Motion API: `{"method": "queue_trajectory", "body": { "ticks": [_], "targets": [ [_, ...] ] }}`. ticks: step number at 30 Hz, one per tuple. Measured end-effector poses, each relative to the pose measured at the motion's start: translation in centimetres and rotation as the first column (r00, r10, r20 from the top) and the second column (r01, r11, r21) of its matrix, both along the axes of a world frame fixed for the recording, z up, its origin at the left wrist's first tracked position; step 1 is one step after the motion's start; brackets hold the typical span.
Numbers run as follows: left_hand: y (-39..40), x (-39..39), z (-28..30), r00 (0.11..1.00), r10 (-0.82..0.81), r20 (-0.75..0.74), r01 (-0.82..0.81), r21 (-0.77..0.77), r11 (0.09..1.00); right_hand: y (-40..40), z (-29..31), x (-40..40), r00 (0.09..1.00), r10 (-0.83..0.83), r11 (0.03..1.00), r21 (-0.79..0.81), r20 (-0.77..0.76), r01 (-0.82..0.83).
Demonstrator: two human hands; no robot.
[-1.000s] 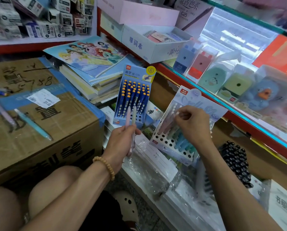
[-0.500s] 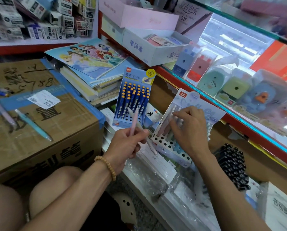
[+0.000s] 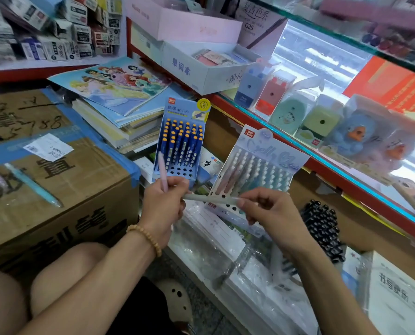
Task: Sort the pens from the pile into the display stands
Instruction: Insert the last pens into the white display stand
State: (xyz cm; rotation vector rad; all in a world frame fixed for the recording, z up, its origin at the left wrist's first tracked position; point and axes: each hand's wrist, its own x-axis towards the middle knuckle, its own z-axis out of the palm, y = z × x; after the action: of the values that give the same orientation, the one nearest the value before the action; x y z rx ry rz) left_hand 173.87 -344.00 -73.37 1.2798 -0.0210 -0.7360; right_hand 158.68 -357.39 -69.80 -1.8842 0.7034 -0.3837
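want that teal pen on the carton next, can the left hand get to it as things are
Probably not yet: the path to the teal pen looks clear, but the left hand holds a pink pen and one end of a pale pen.

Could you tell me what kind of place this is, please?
Most likely a stationery shop. Blue card display stand of blue-and-orange pens and pastel display stand of pale pens lean at a red-edged glass counter that holds boxed pencil sharpeners. Stacked colouring books with cartoon covers lie nearby.
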Motion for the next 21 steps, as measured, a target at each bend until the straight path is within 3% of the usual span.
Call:
{"method": "queue_trajectory", "body": {
  "ticks": [4,6,11,13,16,21],
  "targets": [
    [-0.2,-1.6,-0.1,0.978,-0.203,0.047,0.2,0.067,0.978,-0.7,0.7,-0.4,0.974,-0.125,0.991,0.081,0.189,0.111],
    [-0.3,-2.1,-0.2,0.956,-0.284,0.078,0.275,0.1,0.956,-0.8,0.9,-0.5,0.964,-0.167,0.986,0.062,0.209,0.157],
    [-0.3,-2.6,0.1,0.919,-0.364,0.15,0.35,0.112,0.93,-1.5,1.7,-0.6,0.943,-0.248,0.969,0.084,0.224,0.235],
    [-0.5,-2.7,0.1,0.922,-0.371,0.114,0.352,0.154,0.923,-2.2,2.1,-0.7,0.908,-0.321,0.947,0.101,0.269,0.304],
    [-0.6,-2.3,-0.3,0.949,-0.313,0.041,0.304,0.153,0.94,-3.5,2.3,-0.8,0.886,-0.367,0.909,-0.093,0.285,0.406],
    [-0.5,-1.8,-0.3,0.965,-0.249,0.078,0.241,0.1,0.965,-5.3,0.9,-0.1,0.928,-0.309,0.838,-0.402,0.209,0.37]
  ]
}}
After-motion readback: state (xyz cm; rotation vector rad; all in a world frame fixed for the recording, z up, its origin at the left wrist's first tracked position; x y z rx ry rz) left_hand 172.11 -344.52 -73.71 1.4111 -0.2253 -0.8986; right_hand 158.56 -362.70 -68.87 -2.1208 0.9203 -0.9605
